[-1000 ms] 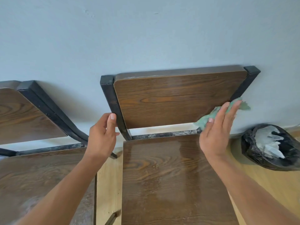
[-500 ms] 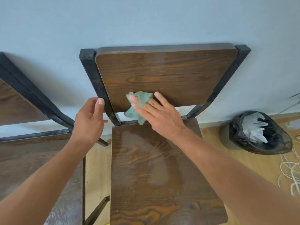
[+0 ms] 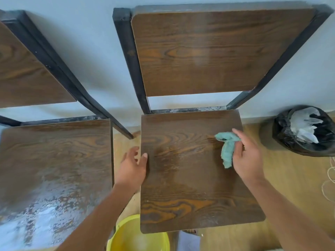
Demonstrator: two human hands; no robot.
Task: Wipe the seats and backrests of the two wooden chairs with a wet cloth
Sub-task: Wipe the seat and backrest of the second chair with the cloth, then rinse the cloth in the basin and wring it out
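Note:
Two wooden chairs with black metal frames stand side by side against a pale wall. On the right chair's seat (image 3: 190,187), near its right edge, my right hand (image 3: 248,160) presses a crumpled green cloth (image 3: 227,149). The backrest (image 3: 208,55) above it is bare. My left hand (image 3: 133,168) rests at the seat's left edge, thumb on the wood and fingers spread. The left chair's seat (image 3: 54,160) shows whitish patches at its front, and its backrest (image 3: 23,69) is cut off by the frame's left side.
A yellow bucket (image 3: 137,236) sits on the floor below the gap between the chairs. A black bin bag (image 3: 304,131) with white plastic inside stands at the right by the wall. Loose cord (image 3: 329,182) lies on the wooden floor at far right.
My right hand has carried the cloth from the backrest's lower edge down onto the seat. My left hand has left the chair's left frame post and dropped to the seat's left edge.

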